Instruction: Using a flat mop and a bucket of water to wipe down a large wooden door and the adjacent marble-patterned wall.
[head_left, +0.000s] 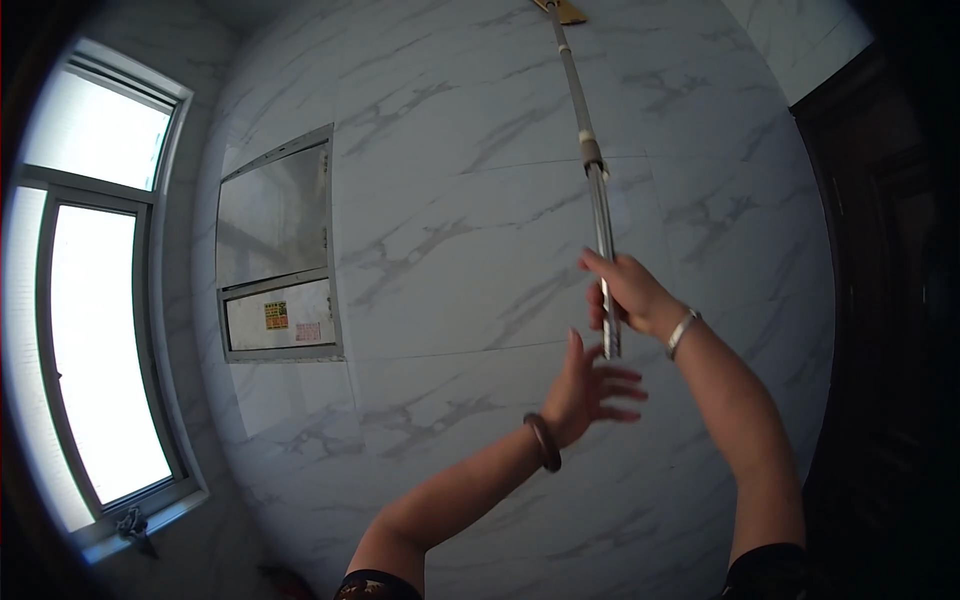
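A long telescopic metal pole (598, 202) runs up the picture in front of a marble-patterned tiled wall (465, 300). My right hand (626, 292), with a silver bangle at the wrist, is closed around the pole's lower part. Just below and left of it, my left hand (589, 390) is spread with fingers apart, near the pole's bottom end; a brown bangle is on that wrist. At the pole's far end, a yellowish flat head (566, 13) is partly cut off by the top edge.
At left stands a bright framed window (105, 345), with a crumpled dark cloth (133, 523) on its sill. A metal-framed wall cabinet (276, 217) with stickers on its lower panel is set into the tiles. A dark panelled door (862, 285) is at right.
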